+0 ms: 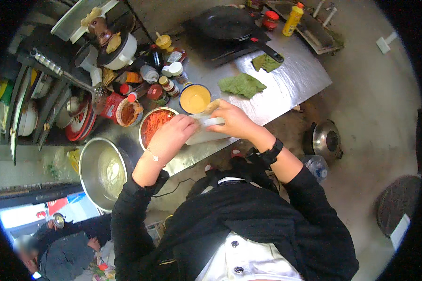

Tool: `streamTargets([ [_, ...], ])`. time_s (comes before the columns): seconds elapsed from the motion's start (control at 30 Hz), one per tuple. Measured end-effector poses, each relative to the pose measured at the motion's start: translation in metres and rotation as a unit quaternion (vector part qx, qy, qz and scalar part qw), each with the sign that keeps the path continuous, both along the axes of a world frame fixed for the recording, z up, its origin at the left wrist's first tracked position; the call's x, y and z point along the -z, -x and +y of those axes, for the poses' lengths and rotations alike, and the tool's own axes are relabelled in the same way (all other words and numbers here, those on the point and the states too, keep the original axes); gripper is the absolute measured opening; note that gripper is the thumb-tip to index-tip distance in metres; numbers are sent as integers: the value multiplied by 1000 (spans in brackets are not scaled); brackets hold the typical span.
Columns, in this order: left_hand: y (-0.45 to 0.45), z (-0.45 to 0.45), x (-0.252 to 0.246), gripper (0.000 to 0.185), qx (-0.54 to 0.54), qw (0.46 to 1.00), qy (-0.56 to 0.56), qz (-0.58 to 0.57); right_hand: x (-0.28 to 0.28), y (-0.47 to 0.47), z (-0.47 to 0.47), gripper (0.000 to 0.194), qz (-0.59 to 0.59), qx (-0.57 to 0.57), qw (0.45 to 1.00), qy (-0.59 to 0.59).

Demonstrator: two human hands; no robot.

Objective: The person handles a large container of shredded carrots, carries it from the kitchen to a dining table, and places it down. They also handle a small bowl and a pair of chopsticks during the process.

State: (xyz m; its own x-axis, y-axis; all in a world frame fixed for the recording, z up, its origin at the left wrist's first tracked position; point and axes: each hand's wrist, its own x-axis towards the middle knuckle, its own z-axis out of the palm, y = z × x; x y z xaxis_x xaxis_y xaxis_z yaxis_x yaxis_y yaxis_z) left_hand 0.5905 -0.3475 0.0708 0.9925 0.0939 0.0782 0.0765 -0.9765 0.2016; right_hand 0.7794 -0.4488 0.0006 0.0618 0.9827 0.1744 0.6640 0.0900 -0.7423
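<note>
My left hand [174, 129] and my right hand [234, 119] meet over the front edge of a metal-topped table [295, 79]. Between them is a whitish, partly translucent object [205, 137] with a pale curved strip [213, 122] at my right fingers; its exact kind is unclear. My left fingers are bent over its left end and hide part of it. Just beyond my left hand stands a bowl of shredded carrot [158, 121], partly covered by that hand. A yellow-lined bowl [196, 98] with a blue rim sits beyond the object.
Seasoning jars [168, 86] crowd the left, beside a tub of reddish paste [129, 112]. A large steel basin [103, 175] is at left. Behind are green cloth-like pieces [242, 86], a frying pan [227, 23] and a yellow bottle [293, 19]. Another person [66, 258] is at lower left.
</note>
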Motion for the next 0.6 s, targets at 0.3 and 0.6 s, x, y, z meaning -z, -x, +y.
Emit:
streamTargets([
  [0.3, -11, -10, 15, 34, -102, 993, 17, -53, -20, 13, -40, 22, -13, 92, 995, 38],
  [0.6, -84, -40, 15, 23, 8, 995, 44, -86, -47, -47, -97, 23, -96, 136, 982, 93],
])
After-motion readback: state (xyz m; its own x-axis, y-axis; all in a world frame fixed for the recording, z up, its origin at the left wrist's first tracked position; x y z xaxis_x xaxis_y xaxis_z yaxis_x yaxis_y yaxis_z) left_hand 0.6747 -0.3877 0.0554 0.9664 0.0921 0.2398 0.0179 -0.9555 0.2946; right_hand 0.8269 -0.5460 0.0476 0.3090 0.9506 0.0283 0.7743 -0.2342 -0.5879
